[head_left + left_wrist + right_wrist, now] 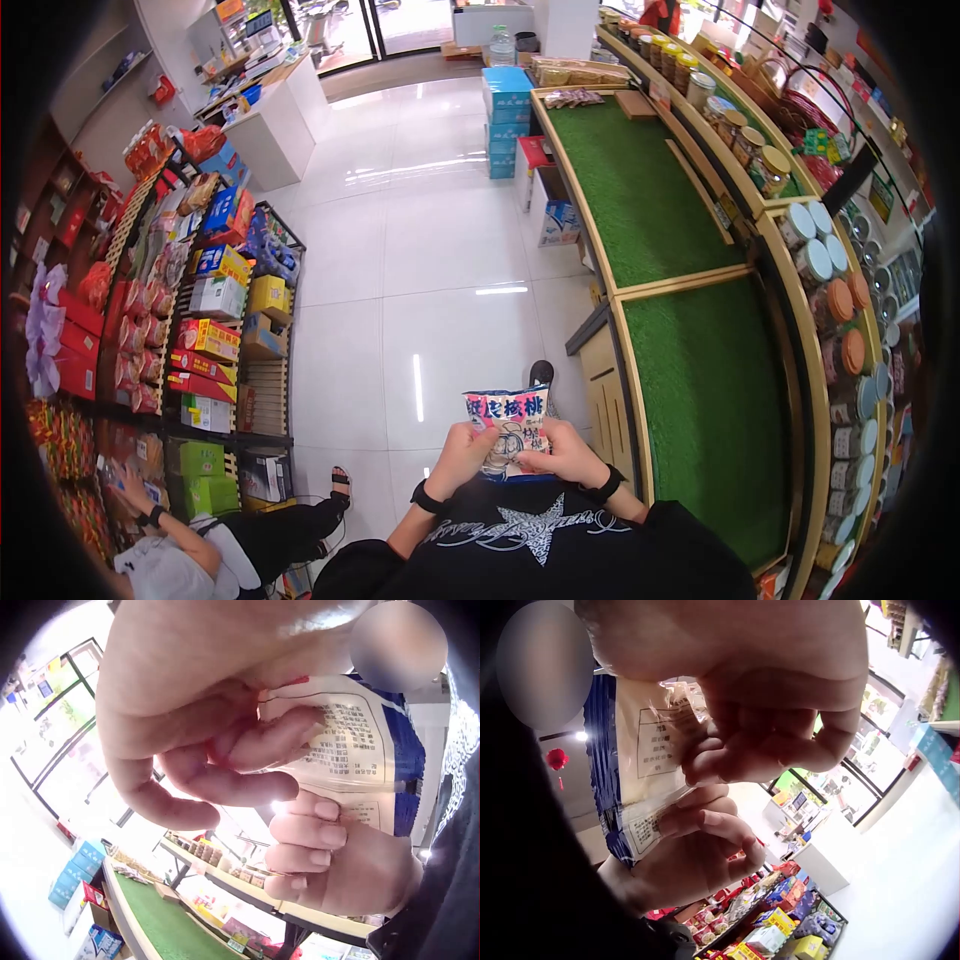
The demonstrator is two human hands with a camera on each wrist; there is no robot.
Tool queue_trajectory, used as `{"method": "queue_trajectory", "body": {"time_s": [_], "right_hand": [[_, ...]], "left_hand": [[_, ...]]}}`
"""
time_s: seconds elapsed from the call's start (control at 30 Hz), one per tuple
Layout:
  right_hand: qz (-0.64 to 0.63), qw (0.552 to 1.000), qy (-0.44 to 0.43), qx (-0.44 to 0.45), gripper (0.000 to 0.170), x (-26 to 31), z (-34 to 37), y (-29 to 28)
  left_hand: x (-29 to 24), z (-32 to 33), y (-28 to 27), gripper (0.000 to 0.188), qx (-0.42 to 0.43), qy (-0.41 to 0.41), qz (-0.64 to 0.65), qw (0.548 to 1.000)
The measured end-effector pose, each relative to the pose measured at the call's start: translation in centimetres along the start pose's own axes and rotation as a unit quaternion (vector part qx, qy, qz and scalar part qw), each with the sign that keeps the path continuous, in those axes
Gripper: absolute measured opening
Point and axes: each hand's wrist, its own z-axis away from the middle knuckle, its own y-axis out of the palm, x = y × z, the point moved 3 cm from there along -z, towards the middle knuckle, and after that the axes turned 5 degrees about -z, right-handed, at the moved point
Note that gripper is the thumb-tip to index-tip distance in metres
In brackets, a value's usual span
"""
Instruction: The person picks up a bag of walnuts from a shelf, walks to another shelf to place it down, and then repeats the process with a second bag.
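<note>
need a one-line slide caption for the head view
Left hand and right hand hold a printed packet beside a green-lined display stand.

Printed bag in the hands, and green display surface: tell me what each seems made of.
Printed bag: probably thin plastic film, glossy, judging by creases, highlights and crimped blue edge. Green display surface: likely artificial turf, matte, from its mottled, grass-like texture.
</note>
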Motion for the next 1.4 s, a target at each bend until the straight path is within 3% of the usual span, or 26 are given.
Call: {"method": "queue_trajectory", "body": {"time_s": [0.13, 0.2, 0.27, 0.33, 0.4, 0.53, 0.57, 0.63, 0.73, 0.87, 0.9, 1.0, 1.27, 1.4], "right_hand": [[0.016, 0.999, -0.021, 0.038, 0.035, -0.3, -4.0, -1.0], [0.079, 0.990, -0.097, 0.061, 0.036, 1.0, -6.2, -2.0], [0.060, 0.993, -0.071, 0.066, 0.036, 0.5, -8.1, -3.6], [0.039, 0.996, -0.052, 0.065, 0.036, 1.5, -10.1, -5.4], [-0.035, 0.999, -0.018, 0.035, 0.034, 3.3, -11.6, -7.5], [0.030, 0.993, -0.107, 0.031, 0.029, 4.7, -14.2, -12.1], [0.030, 0.994, -0.106, 0.026, 0.029, 5.0, -14.3, -13.1], [-0.054, 0.998, -0.019, 0.010, 0.025, 5.4, -14.6, -14.7], [-0.076, 0.996, -0.040, 0.001, 0.020, 4.1, -15.8, -17.0], [-0.128, 0.992, 0.002, -0.012, 0.021, 4.0, -17.1, -18.8], [-0.037, 0.998, -0.043, 0.001, 0.023, 3.8, -17.6, -19.6], [-0.099, 0.995, 0.006, 0.020, 0.024, 4.0, -18.4, -20.6], [-0.078, 0.997, -0.001, 0.001, 0.025, 3.1, -22.3, -22.3], [-0.149, 0.988, 0.044, 0.011, 0.025, 3.2, -26.0, -22.1]], "left_hand": [[-1.7, -1.7, -1.1, 0.024, -0.035, -0.024, 0.056, 0.998], [-1.7, -3.3, -1.5, 0.023, -0.035, -0.017, 0.071, 0.997], [-1.8, -5.3, -1.3, 0.023, -0.033, -0.009, 0.085, 0.996], [-2.9, -7.9, -1.1, 0.023, -0.023, 0.040, 0.088, 0.995], [-5.2, -10.1, -0.5, 0.023, -0.004, 0.025, 0.048, 0.999], [-7.3, -15.4, 1.1, 0.024, 0.055, 0.022, 0.013, 0.998], [-8.0, -16.6, 1.6, 0.024, 0.061, 0.021, 0.014, 0.998], [-9.6, -18.5, 2.8, 0.025, 0.096, 0.004, -0.025, 0.995], [-9.0, -21.4, 3.8, 0.025, 0.123, -0.021, -0.074, 0.989], [-10.0, -23.8, 4.9, 0.025, 0.097, -0.014, -0.036, 0.995], [-9.8, -24.2, 5.1, 0.025, 0.099, -0.020, -0.032, 0.994], [-9.5, -26.0, 4.9, 0.025, 0.105, -0.023, -0.035, 0.994], [-10.7, -31.2, 3.8, 0.026, 0.113, 0.007, -0.057, 0.992], [-11.7, -34.3, 1.7, 0.025, 0.125, 0.019, -0.063, 0.990]]}}
